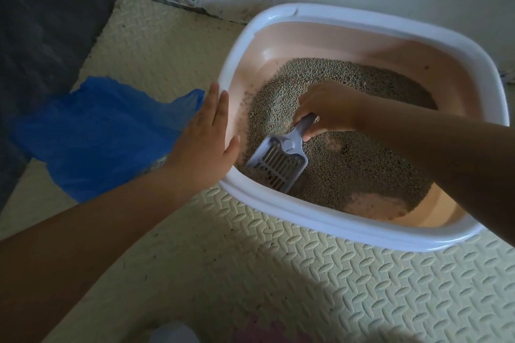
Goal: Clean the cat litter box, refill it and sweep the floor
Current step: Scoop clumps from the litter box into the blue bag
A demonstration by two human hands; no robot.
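A litter box (320,223) with a white rim and pink inside stands on the floor against the wall. Grey litter (359,161) covers most of its bottom, with bare pink patches near the front. My right hand (331,108) grips the handle of a grey slotted scoop (278,164), whose blade rests in the litter by the box's near-left corner. My left hand (206,142) lies flat, fingers straight, against the left rim of the box, thumb over the edge.
A blue plastic bag (103,133) lies on the floor just left of the box, behind my left hand. Cream foam mats (306,287) with a tread pattern cover the floor. A dark cloth (41,44) lies at the far left. The wall runs along the back.
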